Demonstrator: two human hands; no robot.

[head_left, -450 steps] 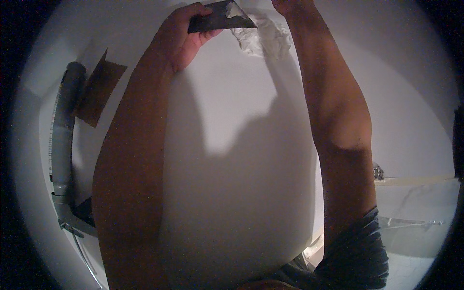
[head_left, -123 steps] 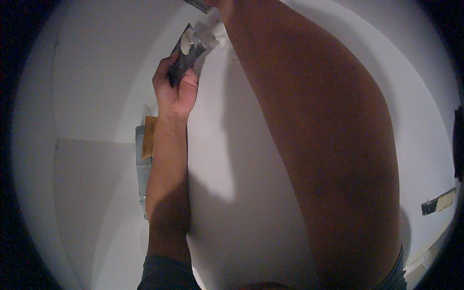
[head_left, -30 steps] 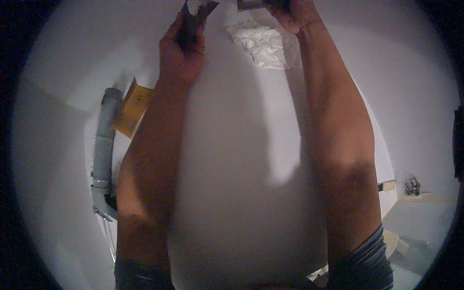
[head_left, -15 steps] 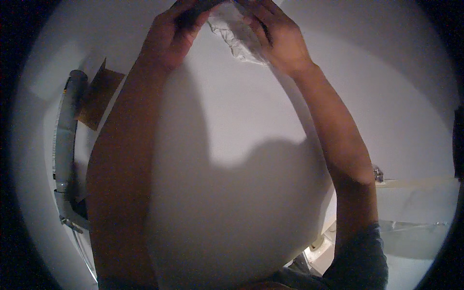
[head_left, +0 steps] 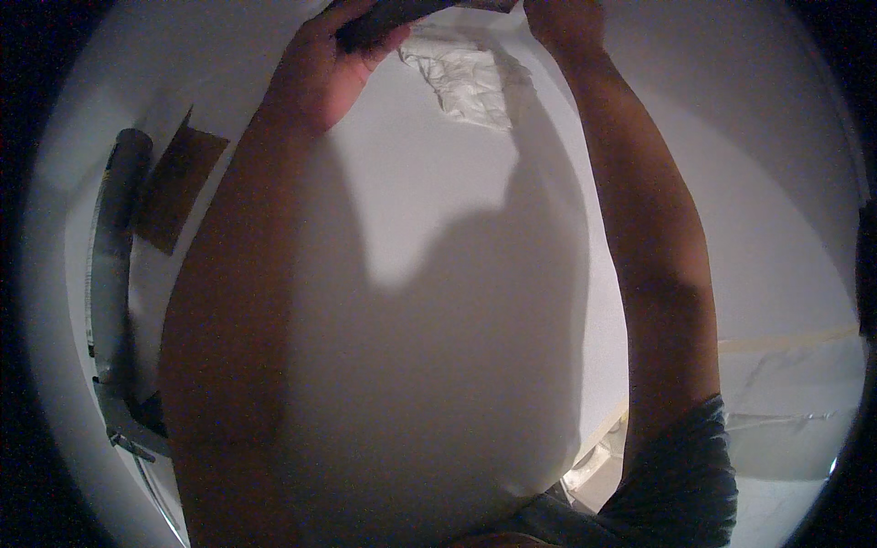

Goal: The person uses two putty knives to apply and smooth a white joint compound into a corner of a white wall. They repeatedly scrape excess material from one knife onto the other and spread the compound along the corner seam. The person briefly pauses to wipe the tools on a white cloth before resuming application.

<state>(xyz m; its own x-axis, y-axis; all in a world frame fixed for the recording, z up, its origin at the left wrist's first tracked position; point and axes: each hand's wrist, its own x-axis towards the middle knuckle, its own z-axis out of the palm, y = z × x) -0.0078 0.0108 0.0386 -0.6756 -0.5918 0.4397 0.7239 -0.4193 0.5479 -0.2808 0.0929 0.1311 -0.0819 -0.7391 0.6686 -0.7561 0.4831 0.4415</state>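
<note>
At the upper edge, my left hand (head_left: 343,68) is closed round a long dark object (head_left: 393,20), whose kind I cannot make out. Its thumb shows along the near side. My right hand (head_left: 568,27) is partly cut off by the upper edge, so its fingers are hidden. Just left of it is the end of a brownish strip (head_left: 493,4). A crumpled white cloth or paper (head_left: 466,87) lies on the pale smooth surface (head_left: 438,365) between my forearms, nearer than both hands.
To the left lies a caulking gun (head_left: 114,265) with a grey tube in it. Beside it is a flat brown piece (head_left: 183,187), perhaps sandpaper or cardboard. Tape-like yellowish edging (head_left: 790,342) and clear sheeting (head_left: 776,438) are at the right. Shadows of my arms cover much of the surface.
My right hand has moved up and right, away from the white cloth, which shows more fully. The dark object in my left hand is more visible.
</note>
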